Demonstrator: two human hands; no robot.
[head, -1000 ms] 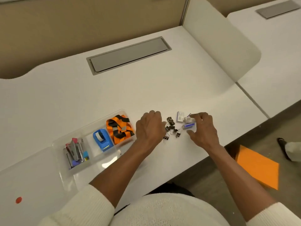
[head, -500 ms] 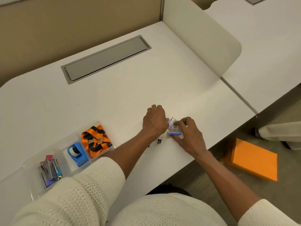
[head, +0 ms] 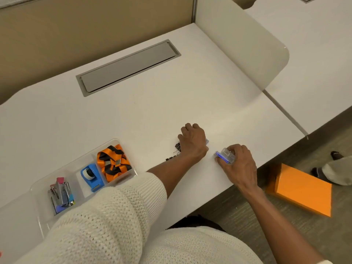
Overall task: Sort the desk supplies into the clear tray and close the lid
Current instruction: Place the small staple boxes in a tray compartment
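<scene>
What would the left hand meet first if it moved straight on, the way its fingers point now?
Probably nothing close: beyond the left hand lies bare desk, then likely the grey hatch, though the exact line is hard to judge.

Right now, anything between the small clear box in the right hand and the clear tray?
Yes. The left hand and its forearm lie across the straight line from the small clear box, held in the right hand, to the clear tray. Loose binder clips sit there too.
</scene>
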